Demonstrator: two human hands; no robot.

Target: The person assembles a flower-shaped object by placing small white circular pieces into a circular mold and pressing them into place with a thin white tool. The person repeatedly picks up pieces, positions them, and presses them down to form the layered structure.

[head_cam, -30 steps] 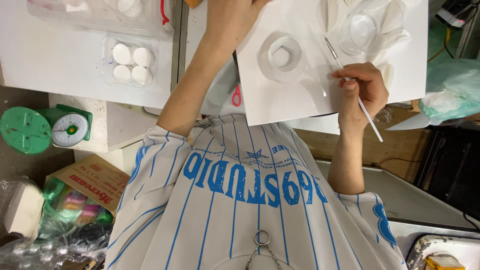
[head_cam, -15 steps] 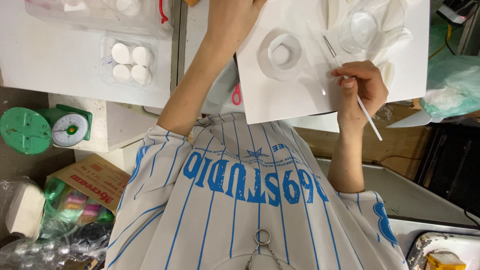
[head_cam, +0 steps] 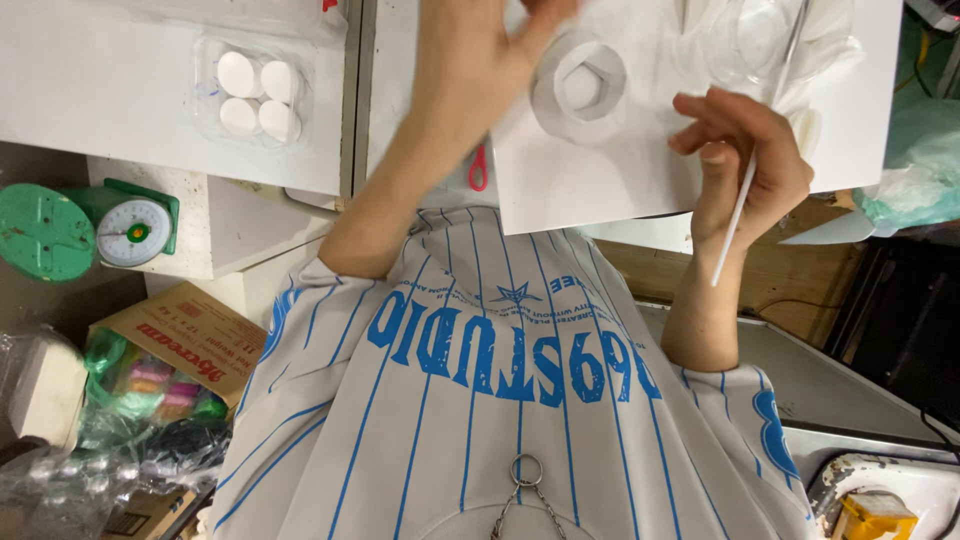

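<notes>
My left hand (head_cam: 470, 70) lies blurred on a white sheet of paper (head_cam: 600, 180), right beside a white round mould with a hexagonal block (head_cam: 582, 85) in its middle. Its fingertips run off the top edge, so their grip is hidden. My right hand (head_cam: 745, 165) is closed around a thin white stick (head_cam: 742, 195). The stick slants from below my wrist up toward a clear plastic container (head_cam: 760, 40) on the same sheet.
A clear blister tray of several white round pieces (head_cam: 255, 95) sits on the white table (head_cam: 120, 90) at left. Red-handled scissors (head_cam: 478, 170) poke out under the paper. A green kitchen scale (head_cam: 130, 230), a cardboard box (head_cam: 180, 340) and a green plastic bag (head_cam: 910, 170) lie lower.
My right hand has swung the stick, so its far end now points up to the clear container instead of left toward the mould. My left hand has come lower into view.
</notes>
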